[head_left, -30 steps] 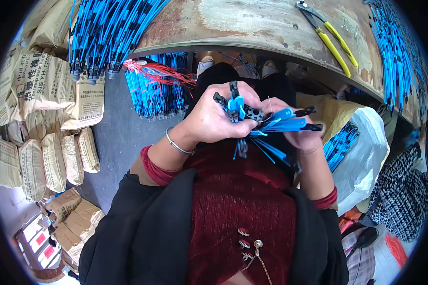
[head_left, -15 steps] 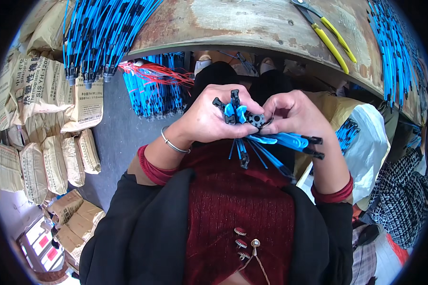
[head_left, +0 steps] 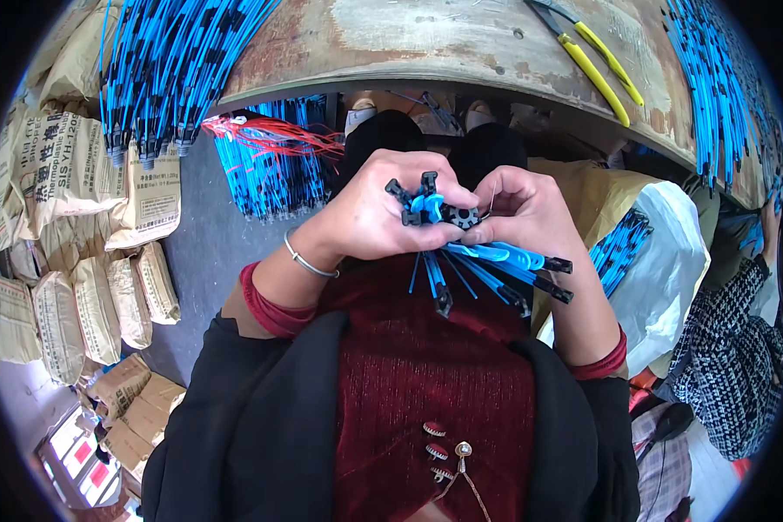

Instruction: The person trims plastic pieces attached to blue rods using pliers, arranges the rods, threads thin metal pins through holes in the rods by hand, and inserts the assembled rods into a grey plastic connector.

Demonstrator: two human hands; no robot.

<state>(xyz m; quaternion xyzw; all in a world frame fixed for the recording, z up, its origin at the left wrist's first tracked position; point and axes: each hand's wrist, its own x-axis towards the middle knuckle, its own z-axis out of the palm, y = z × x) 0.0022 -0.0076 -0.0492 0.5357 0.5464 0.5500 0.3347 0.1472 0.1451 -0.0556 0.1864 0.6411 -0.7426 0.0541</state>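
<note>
Your left hand (head_left: pixel 378 204) enters from the left of centre, its forearm rising from the lower left and the back of the hand turned up toward the camera. Its fingers curl around a blue-and-black piece (head_left: pixel 423 207), and thumb and forefinger close on a black toothed disc (head_left: pixel 463 217) at the centre of the frame. Your right hand (head_left: pixel 535 204) comes from the lower right, wrist bent inward, the thumb and forefinger drawn together at the disc's right edge. A thin wire (head_left: pixel 493 193) rises beside these fingertips; you cannot tell exactly what lies pinched between them.

The disc is small, round and dark, with notches about its rim, and its flat face looks up toward the camera. Bright blue strips (head_left: pixel 498 255) with blocky black ends fan out from just below it. The long axes of the larger strips slope from the centre toward the lower right, black ends outward, in front of your right forearm; others point nearly straight down over your dark red top (head_left: pixel 431 365). The piece in your left hand shows its black ends toward the upper left and top.

Yellow-handled pliers (head_left: pixel 597 70) lie on the worn wooden table (head_left: pixel 418 35) at the upper right.
</note>
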